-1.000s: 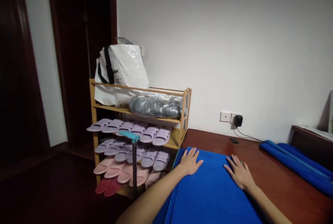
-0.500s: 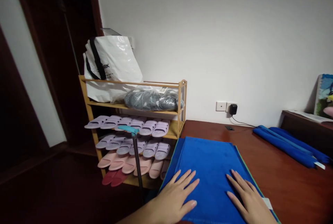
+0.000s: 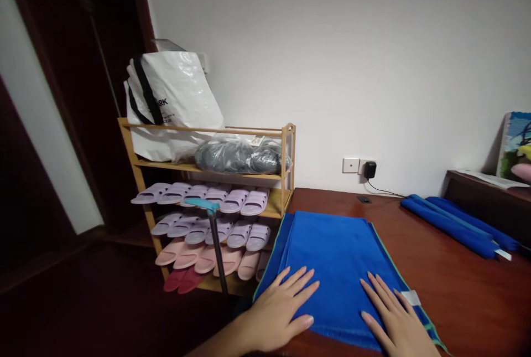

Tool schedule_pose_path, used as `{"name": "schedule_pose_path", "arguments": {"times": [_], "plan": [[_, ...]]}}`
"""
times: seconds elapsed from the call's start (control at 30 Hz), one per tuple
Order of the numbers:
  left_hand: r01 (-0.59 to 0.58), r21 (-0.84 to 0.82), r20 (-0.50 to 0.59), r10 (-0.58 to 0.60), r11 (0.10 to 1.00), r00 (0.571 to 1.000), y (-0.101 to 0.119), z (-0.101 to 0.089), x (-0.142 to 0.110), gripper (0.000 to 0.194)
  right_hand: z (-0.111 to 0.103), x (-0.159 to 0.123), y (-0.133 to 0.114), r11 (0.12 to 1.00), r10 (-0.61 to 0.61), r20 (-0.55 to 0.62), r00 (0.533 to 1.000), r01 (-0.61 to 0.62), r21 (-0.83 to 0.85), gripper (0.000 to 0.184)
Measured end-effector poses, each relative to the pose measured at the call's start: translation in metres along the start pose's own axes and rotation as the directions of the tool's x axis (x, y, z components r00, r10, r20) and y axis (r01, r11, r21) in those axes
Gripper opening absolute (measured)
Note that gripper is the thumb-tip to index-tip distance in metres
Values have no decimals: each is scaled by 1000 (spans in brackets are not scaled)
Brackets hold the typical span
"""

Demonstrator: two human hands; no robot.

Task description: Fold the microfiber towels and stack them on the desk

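Note:
A blue towel [image 3: 332, 257] with green edging lies folded in layers on the reddish-brown table [image 3: 468, 285]. My left hand [image 3: 282, 307] rests on its near left part, fingers spread and palm down. On its near right part lies my right hand [image 3: 394, 312], also flat with the fingers apart. A white label [image 3: 410, 298] sticks out from the towel's right edge, beside my right hand. Neither hand grips anything.
Left of the table stands a wooden shoe rack [image 3: 286, 169] holding several slippers [image 3: 234, 200], a white bag [image 3: 174, 91] and a plastic-wrapped grey bundle [image 3: 244, 155]. A blue-topped pole [image 3: 215, 241] rises before it. More folded blue towels [image 3: 452, 227] lie at the back right, near a plugged-in adapter [image 3: 370, 170].
Both hands have slid over the towel from its far part to its near end, staying flat. The view has shifted, bringing the towel's near edge and the white label into sight.

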State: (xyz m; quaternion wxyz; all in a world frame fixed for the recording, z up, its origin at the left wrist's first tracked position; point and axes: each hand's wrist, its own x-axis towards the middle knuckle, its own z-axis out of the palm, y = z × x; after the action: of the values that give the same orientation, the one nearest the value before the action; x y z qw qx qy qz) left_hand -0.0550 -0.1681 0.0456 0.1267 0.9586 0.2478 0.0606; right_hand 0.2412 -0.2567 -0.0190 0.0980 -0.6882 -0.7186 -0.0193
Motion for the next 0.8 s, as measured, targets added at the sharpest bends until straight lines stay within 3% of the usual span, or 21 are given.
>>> {"name": "schedule_pose_path", "arguments": {"times": [0.17,0.33,0.6,0.8], "plan": [[25,29,-37,-24,999,999,14,0,6,53,-7,-5,-10,999,41,-45,998,-42,-24,66],[99,49,-49,-97,994,994,21,13,13,56,2,-10,-10,999,39,-16,999,-39,-37,65],[107,64,-45,-104,992,994,0,26,46,58,12,12,10,997,80,-14,997,-80,-10,66],[80,63,-68,-76,995,995,-27,30,85,60,10,49,36,997,76,16,997,-76,11,67]]}}
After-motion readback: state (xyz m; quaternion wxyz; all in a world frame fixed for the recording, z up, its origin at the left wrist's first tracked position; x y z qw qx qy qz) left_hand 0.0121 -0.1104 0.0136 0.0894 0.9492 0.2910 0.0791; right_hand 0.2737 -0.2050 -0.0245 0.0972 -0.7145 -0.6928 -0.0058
